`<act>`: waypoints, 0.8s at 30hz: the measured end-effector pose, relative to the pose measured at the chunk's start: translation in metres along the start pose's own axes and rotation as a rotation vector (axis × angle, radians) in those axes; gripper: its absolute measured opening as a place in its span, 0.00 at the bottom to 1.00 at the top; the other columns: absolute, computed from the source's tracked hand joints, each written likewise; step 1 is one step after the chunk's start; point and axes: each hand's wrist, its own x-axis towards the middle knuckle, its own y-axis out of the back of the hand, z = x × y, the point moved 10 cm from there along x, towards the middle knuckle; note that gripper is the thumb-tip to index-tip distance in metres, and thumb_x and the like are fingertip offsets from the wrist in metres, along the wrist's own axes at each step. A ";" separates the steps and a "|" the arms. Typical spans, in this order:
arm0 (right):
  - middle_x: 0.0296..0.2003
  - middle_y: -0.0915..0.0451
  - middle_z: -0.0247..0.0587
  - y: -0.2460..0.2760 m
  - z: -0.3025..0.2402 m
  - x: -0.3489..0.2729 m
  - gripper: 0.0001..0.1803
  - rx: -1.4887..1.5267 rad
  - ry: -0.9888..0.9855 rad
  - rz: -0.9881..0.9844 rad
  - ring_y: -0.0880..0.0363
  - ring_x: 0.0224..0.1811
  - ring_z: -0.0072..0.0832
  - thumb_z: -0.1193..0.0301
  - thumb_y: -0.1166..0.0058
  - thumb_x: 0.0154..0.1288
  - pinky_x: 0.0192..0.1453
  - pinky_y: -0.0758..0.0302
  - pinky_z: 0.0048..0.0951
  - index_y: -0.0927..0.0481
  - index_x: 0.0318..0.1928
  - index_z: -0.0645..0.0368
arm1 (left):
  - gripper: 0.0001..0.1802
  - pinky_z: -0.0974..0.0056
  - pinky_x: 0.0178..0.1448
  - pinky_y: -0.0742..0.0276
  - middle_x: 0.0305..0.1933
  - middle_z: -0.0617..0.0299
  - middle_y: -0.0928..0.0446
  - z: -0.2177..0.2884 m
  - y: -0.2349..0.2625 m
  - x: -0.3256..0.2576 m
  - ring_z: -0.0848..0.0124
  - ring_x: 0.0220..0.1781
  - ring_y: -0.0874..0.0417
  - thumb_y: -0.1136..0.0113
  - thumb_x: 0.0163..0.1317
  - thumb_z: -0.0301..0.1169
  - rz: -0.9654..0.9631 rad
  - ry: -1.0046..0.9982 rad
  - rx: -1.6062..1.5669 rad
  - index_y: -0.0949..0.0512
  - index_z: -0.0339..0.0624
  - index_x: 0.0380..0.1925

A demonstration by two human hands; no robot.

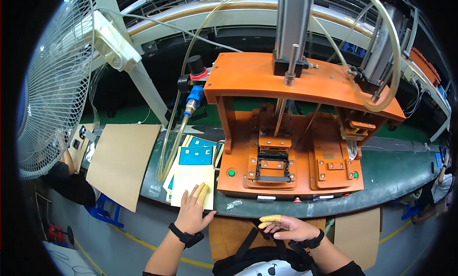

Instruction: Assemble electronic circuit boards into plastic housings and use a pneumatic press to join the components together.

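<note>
The left hand (191, 214) lies flat, fingers loose, on the near cream paper sheet (191, 183) on the dark green counter (391, 176), left of the big orange press machine (286, 133). The right hand (286, 227) hangs near, half curled, empty. Sliding just one sheet works best.

Left hand (192, 213) flat, right hand (285, 227) loosely curled.

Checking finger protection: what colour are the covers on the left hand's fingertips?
Pale yellow finger cots on the left hand, head view.
</note>
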 end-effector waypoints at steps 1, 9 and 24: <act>0.60 0.28 0.42 -0.001 0.000 0.004 0.33 -0.036 0.011 -0.020 0.29 0.59 0.28 0.73 0.44 0.69 0.64 0.31 0.30 0.40 0.71 0.60 | 0.41 0.42 0.76 0.52 0.70 0.46 0.39 -0.002 -0.003 -0.005 0.50 0.74 0.43 0.35 0.55 0.37 0.001 -0.022 0.019 0.39 0.34 0.67; 0.53 0.23 0.39 -0.034 0.001 0.067 0.27 -0.012 0.025 -0.054 0.24 0.53 0.23 0.69 0.46 0.72 0.58 0.27 0.25 0.36 0.68 0.59 | 0.21 0.52 0.60 0.30 0.59 0.46 0.25 0.019 0.034 -0.046 0.50 0.57 0.23 0.45 0.57 0.23 0.145 -0.017 -0.128 0.24 0.33 0.53; 0.40 0.15 0.38 -0.071 0.003 0.124 0.13 -0.066 0.052 0.202 0.19 0.36 0.16 0.72 0.44 0.70 0.40 0.21 0.23 0.20 0.51 0.67 | 0.25 0.51 0.60 0.32 0.59 0.51 0.26 0.055 0.055 -0.094 0.51 0.57 0.26 0.33 0.53 0.33 0.362 0.031 -0.235 0.22 0.37 0.51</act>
